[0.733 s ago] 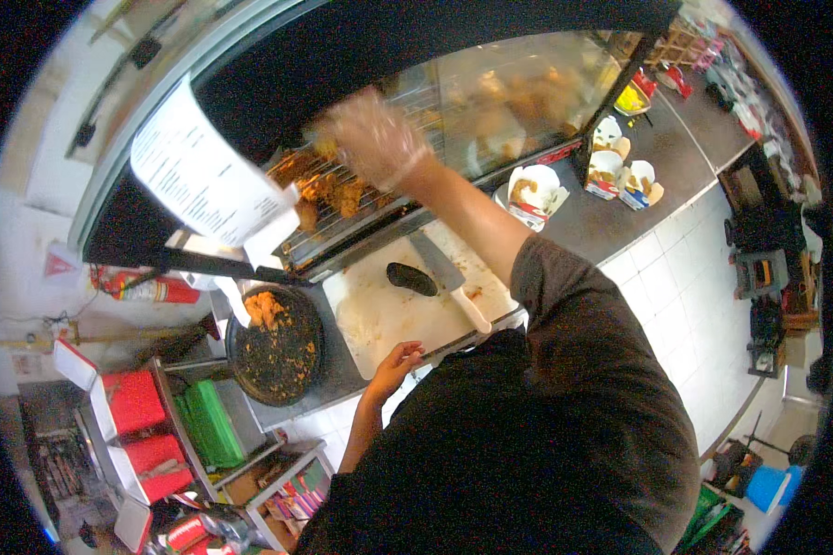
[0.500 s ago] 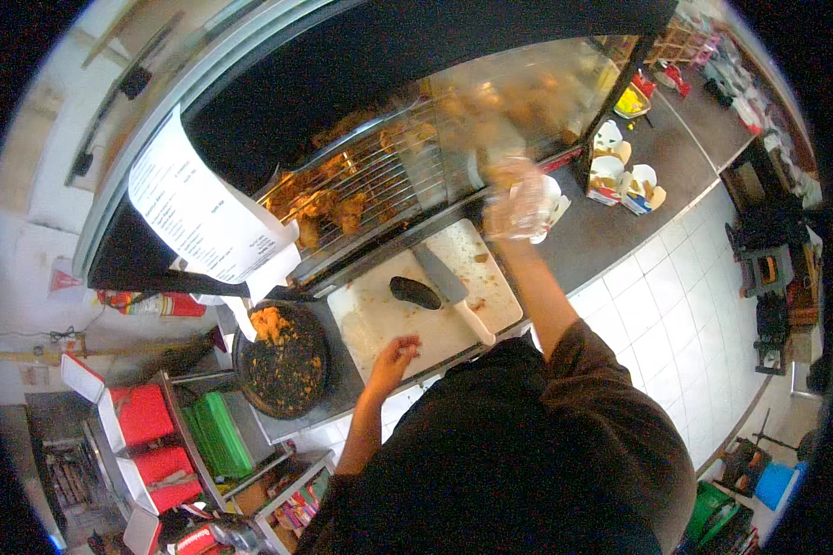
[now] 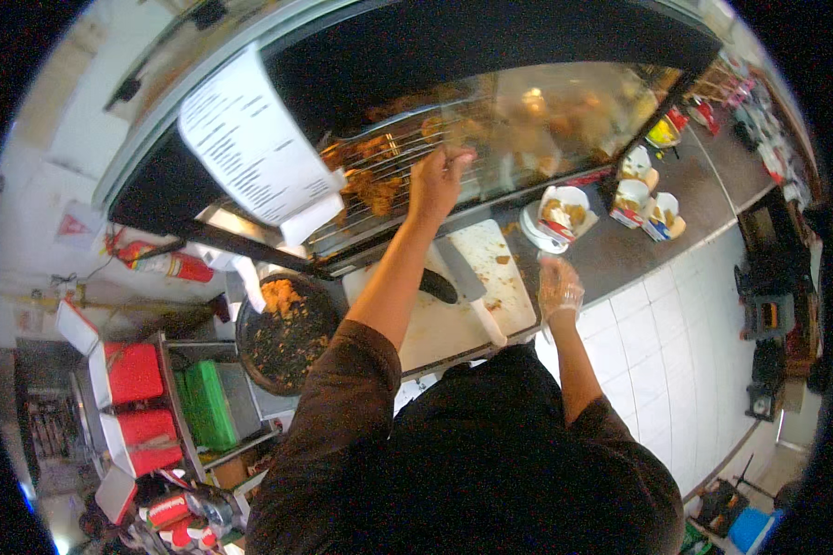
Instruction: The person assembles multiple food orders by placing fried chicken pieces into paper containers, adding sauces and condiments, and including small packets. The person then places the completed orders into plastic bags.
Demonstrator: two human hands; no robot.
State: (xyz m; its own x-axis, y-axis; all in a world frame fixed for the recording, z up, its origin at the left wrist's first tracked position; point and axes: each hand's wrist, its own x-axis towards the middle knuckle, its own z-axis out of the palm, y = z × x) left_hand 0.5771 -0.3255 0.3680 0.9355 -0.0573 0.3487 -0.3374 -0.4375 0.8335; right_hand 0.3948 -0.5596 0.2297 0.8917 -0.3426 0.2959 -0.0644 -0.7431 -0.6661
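Observation:
My left hand [image 3: 438, 183] is bare and raised to the glass front of the food warmer [image 3: 565, 120]. Its fingers are curled in by the glass; whether they hold its edge is hidden. My right hand [image 3: 561, 287] wears a clear plastic glove and holds nothing, fingers loosely extended. Just beyond it, a paper food box [image 3: 565, 215] with fried pieces inside rests on a round white base [image 3: 539, 228]. Below my left forearm lies a white cutting board [image 3: 416, 328] bearing a cleaver [image 3: 463, 268] and a dark oval object [image 3: 438, 286]. Fried chicken [image 3: 375, 190] sits on the warmer's rack.
A round dark pan [image 3: 287, 347] with orange crumbs stands left of the board. Several filled paper boxes [image 3: 631, 199] are grouped on the dark counter [image 3: 703, 176] at the right. A printed paper sheet [image 3: 254, 139] hangs at the warmer's left. Red boxes [image 3: 131, 375] stand lower left.
My left hand has risen from the board to the warmer's glass. My right hand has drawn back toward me from the warmer, leaving the food box in plain view.

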